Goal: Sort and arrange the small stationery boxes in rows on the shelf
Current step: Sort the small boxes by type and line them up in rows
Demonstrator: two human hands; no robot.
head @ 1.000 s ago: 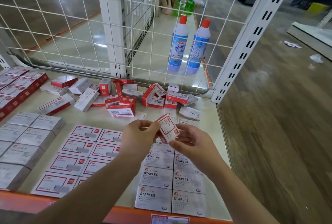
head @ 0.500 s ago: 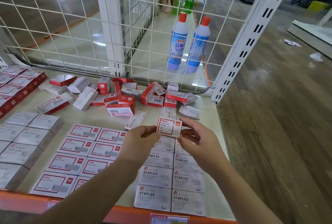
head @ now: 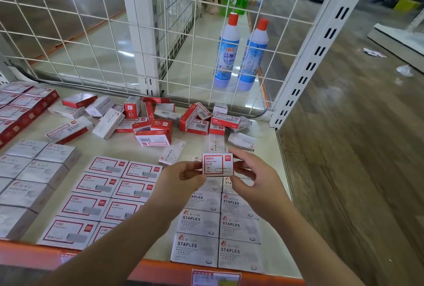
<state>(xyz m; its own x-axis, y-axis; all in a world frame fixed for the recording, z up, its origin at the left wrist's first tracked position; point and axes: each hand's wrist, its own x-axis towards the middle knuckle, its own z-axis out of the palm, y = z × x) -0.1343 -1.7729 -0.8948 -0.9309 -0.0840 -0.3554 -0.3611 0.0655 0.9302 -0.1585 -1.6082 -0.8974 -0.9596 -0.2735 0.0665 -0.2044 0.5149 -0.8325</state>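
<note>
My left hand (head: 183, 176) covers the left edge of the paper-clip box (head: 217, 164), and my right hand (head: 253, 176) hides its right end, so I only get its front face. Small print under the heading there is too fine to read. Both forearms block parts of the rows: the red-framed boxes (head: 96, 184) vanish under my left arm, the STAPLES boxes (head: 197, 249) under both. The grey boxes (head: 27, 171) run off the left edge, lettering smeared. The red stack (head: 20, 111) is cut off there too. In the loose heap (head: 160, 120), boxes overlap; I can't count them. The shelf-edge label (head: 215, 278) is blurred and clipped at the bottom.
</note>
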